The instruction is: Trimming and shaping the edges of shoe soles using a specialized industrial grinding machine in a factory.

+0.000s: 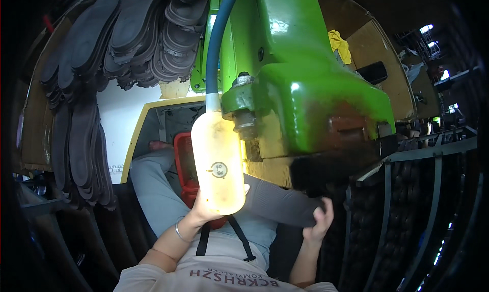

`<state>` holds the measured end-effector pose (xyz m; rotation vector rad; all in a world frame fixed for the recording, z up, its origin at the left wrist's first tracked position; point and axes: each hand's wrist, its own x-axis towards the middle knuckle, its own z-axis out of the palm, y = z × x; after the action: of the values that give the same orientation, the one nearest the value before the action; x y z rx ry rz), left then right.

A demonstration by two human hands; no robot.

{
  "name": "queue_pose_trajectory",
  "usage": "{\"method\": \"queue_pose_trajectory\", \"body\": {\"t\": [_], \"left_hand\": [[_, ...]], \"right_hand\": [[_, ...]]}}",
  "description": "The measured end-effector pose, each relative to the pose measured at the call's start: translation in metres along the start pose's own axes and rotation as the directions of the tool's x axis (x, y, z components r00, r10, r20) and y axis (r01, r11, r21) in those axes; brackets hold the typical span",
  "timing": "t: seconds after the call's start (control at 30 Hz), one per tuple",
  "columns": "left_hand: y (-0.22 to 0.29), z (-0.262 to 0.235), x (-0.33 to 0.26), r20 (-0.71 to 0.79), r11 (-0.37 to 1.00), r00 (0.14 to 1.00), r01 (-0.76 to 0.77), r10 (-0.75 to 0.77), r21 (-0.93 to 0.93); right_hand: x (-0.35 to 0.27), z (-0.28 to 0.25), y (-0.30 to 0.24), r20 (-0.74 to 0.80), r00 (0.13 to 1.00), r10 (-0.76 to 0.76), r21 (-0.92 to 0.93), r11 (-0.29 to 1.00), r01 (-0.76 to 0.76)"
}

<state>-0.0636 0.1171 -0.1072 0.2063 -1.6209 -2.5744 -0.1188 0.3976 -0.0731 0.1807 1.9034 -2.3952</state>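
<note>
A dark grey shoe sole (285, 201) lies across my lap below the green press-like machine (305, 98). My right hand (320, 219) grips its right end, with the thumb and fingers curled round the edge. The lamp (218, 152), a glowing yellowish rounded panel on a blue flexible hose (220, 42), covers most of my left hand (205, 208). One fingertip shows past the lamp's right edge, against the sole's left part. That end of the sole is hidden behind the lamp. A dark block under the machine's head overhangs the sole near my right hand.
Stacks of grey soles (89, 32) fill the left side, some hanging over the edge of a white surface (114, 108). A red plastic basket (184, 154) stands between my legs. At right are a cardboard box (377, 58), a yellow cloth (340, 46) and metal rails (433, 149).
</note>
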Motion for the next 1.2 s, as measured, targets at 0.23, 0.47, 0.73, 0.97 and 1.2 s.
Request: {"method": "queue_pose_trajectory", "body": {"t": [0.23,0.47,0.73,0.97,1.2], "left_hand": [[0.03,-0.012,0.011,0.023,0.945,0.977,-0.209,0.21,0.251],[0.089,-0.027,0.007,-0.284,0.971,0.941,-0.127,0.182,0.204],[0.096,-0.11,-0.025,-0.358,0.981,0.918,-0.122,0.17,0.153],[0.053,-0.12,-0.085,-0.414,0.978,0.908,0.021,0.069,0.21],[0.066,-0.06,-0.049,-0.339,0.844,0.902,-0.05,0.268,0.535]], "right_hand": [[0.104,0.034,0.003,-0.015,0.997,-0.081,0.331,0.94,0.081],[0.151,0.025,0.084,0.289,0.957,-0.02,0.412,0.905,-0.106],[0.091,0.082,0.088,0.543,0.7,-0.464,-0.092,0.795,0.599],[0.054,0.11,0.107,0.686,0.649,-0.328,-0.307,0.678,0.667],[0.078,0.086,0.055,0.27,0.896,-0.353,-0.299,0.854,0.427]]}}
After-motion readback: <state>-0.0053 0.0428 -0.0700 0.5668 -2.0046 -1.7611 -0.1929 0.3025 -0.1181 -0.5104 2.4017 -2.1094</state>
